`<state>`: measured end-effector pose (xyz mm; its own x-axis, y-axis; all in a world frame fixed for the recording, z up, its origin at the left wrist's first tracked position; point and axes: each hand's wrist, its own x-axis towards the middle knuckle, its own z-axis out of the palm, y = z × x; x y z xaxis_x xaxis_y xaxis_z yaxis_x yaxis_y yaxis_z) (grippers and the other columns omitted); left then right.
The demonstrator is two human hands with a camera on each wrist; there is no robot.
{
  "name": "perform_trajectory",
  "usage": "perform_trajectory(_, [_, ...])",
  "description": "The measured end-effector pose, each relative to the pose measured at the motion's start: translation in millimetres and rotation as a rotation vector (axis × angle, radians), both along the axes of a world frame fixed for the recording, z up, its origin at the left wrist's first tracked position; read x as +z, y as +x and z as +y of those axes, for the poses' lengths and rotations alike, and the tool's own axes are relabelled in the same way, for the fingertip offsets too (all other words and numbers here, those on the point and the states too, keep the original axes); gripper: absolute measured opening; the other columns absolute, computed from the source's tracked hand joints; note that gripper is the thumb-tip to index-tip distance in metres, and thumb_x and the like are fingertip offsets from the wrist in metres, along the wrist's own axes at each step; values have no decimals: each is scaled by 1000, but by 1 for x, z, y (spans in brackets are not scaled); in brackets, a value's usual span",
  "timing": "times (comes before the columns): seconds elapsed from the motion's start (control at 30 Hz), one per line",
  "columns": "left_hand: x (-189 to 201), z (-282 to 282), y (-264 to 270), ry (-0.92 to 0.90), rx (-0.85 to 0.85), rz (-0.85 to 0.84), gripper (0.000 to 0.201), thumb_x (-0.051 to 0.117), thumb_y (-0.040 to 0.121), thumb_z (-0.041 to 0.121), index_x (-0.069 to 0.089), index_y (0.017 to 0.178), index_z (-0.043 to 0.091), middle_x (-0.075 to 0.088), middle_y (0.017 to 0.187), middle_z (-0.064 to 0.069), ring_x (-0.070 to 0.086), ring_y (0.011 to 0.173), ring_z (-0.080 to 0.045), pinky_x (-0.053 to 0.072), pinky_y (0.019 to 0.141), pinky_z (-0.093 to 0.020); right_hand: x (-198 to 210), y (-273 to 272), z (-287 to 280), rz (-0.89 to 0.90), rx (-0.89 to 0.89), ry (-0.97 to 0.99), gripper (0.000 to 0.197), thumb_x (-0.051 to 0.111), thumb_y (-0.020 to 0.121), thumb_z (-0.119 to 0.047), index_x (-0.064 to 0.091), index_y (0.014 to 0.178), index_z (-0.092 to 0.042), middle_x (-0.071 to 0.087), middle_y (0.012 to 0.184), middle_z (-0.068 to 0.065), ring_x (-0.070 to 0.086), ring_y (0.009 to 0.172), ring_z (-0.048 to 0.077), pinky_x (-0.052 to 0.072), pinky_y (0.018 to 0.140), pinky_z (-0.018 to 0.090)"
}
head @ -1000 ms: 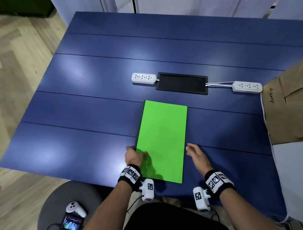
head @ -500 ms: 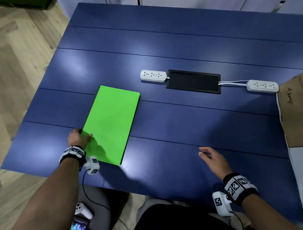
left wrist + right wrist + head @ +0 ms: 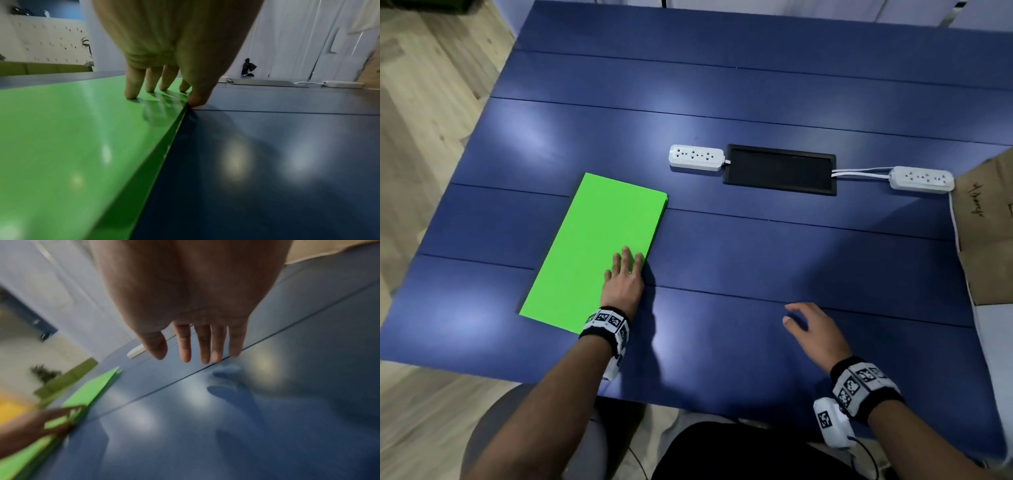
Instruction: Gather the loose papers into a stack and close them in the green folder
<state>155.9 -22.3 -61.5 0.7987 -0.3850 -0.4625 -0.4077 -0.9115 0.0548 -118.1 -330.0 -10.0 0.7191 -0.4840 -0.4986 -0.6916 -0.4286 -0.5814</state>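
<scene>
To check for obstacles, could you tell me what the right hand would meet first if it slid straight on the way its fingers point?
Probably nothing soon: the right hand points across bare blue table; the black panel lies roughly ahead, though depth is unclear.

We slide the green folder point(image 3: 599, 250) from table centre to the left; left hand point(image 3: 624, 278) now rests w/ straight fingers near its right edge.

The left hand point(image 3: 624, 281) lies flat, fingers point(image 3: 131, 84) straight toward twelve o'clock; at its three o'clock, the right hand point(image 3: 813, 330) hovers, fingers relaxed.
</scene>
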Motion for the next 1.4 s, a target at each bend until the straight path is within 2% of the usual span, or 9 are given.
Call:
perform_trajectory(0.1, [1, 5, 26, -5, -4, -25, 62, 30, 102, -2, 22, 162, 13, 8, 171, -19, 10, 158, -40, 32, 118, -59, -5, 3, -8, 159, 274, -233, 54, 55, 98, -39, 47, 148, -22, 23, 165, 3, 22, 152, 25, 26, 122, 38])
perform_trajectory(0.17, [2, 8, 46, -14, 22, -40, 62, 30, 101, -5, 24, 160, 11, 10, 170, -21, 12, 157, -42, 36, 116, -60, -6, 8, -16, 289, 377, -282, 61, 47, 100, -44, 31, 157, -27, 3, 170, 1, 9, 156, 27, 21, 124, 42])
perform_trajectory(0.23, [3, 10, 64, -2, 61, -54, 62, 31, 100, -7, 26, 159, 11, 12, 169, -22, 15, 156, -43, 41, 112, -59, -7, 11, -20, 382, 427, -277, 64, 42, 102, -45, 20, 160, -30, -7, 170, 0, 5, 156, 29, 23, 123, 45])
perform_trajectory(0.37, [3, 13, 90, 31, 112, -77, 63, 32, 99, -10, 26, 159, 10, 15, 168, -24, 19, 155, -44, 42, 112, -57, -10, 14, -20, 445, 463, -281, 64, 38, 103, -43, 14, 161, -30, -14, 169, 0, 2, 156, 29, 26, 121, 46])
perform_trajectory(0.6, [-2, 21, 123, 45, 144, -86, 59, 29, 101, -7, 31, 157, 9, 23, 165, -27, 29, 150, -48, 44, 109, -60, -10, 18, -24, 480, 488, -240, 61, 34, 105, -40, 11, 161, -29, -18, 168, 2, 1, 156, 31, 25, 122, 48])
perform_trajectory(0.87, [-3, 31, 104, 21, 78, -50, 60, 41, 99, -1, 36, 157, 11, 26, 166, -21, 27, 152, -40, 46, 104, -57, -10, 16, -24, 451, 458, -209, 62, 36, 104, -38, 12, 161, -30, -19, 167, 1, -2, 157, 30, 23, 122, 47])
perform_trajectory(1.1, [-2, 38, 105, 42, 90, -43, 57, 37, 102, 0, 36, 157, 13, 25, 167, -19, 26, 154, -39, 47, 104, -58, -5, 15, -25, 420, 428, -170, 63, 39, 103, -38, 14, 161, -31, -19, 167, -2, -2, 157, 27, 25, 121, 45])
perform_trajectory(1.23, [0, 35, 109, 39, 120, -46, 62, 34, 100, -5, 31, 160, 12, 21, 168, -19, 22, 155, -40, 42, 111, -57, 4, 12, -30, 343, 370, -112, 60, 45, 102, -38, 26, 158, -31, -8, 169, -7, 5, 157, 19, 30, 119, 39])
perform_trajectory(1.4, [-2, 34, 114, -69, 206, -52, 59, 44, 100, 0, 31, 157, 6, 22, 167, -24, 22, 153, -44, 36, 115, -59, 29, 3, -39, 170, 225, -14, 57, 54, 99, -39, 39, 153, -29, 26, 165, -6, 28, 150, 9, 25, 119, 25])
